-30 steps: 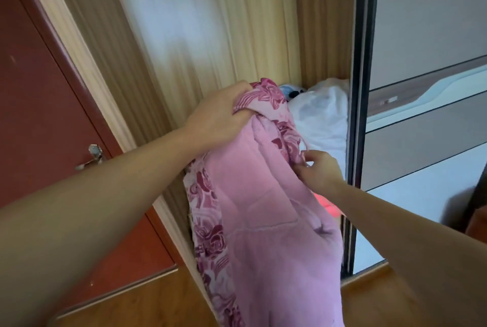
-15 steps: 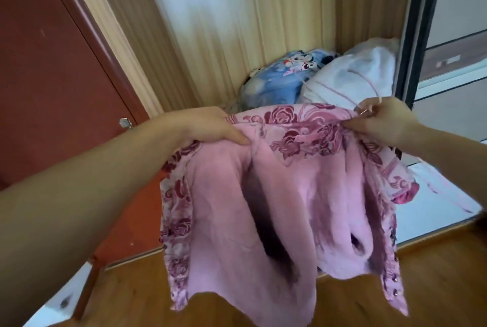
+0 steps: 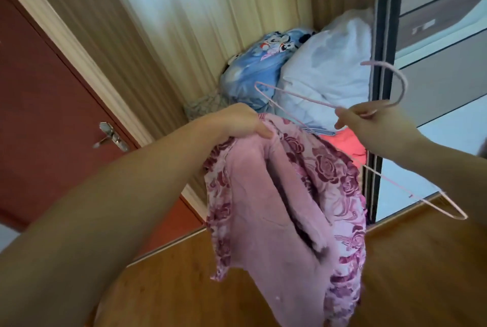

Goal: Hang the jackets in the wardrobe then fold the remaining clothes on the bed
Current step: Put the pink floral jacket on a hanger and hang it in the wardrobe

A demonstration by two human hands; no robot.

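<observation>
A pink jacket point(image 3: 284, 210) with a rose-patterned outside and fleecy pink lining hangs in front of the open wardrobe point(image 3: 210, 23). My left hand point(image 3: 237, 122) grips it at the collar and holds it up. My right hand point(image 3: 374, 121) pinches a thin pink wire hanger point(image 3: 303, 95) at its neck, to the right of the jacket. The hanger is free of the jacket; its hook curves up past the wardrobe's sliding door, and one arm of it slants down to the right.
Inside the wardrobe lie a blue cartoon-print bundle point(image 3: 258, 68), a white bag point(image 3: 326, 73) and something bright coral point(image 3: 345, 145). The dark-framed sliding door point(image 3: 384, 37) stands at the right, a red room door with a metal handle point(image 3: 110, 137) at the left. Wooden floor below.
My right hand has let go of the jacket's collar and now holds the hanger clear of it. The jacket, spread between both hands before, hangs bunched from my left hand alone.
</observation>
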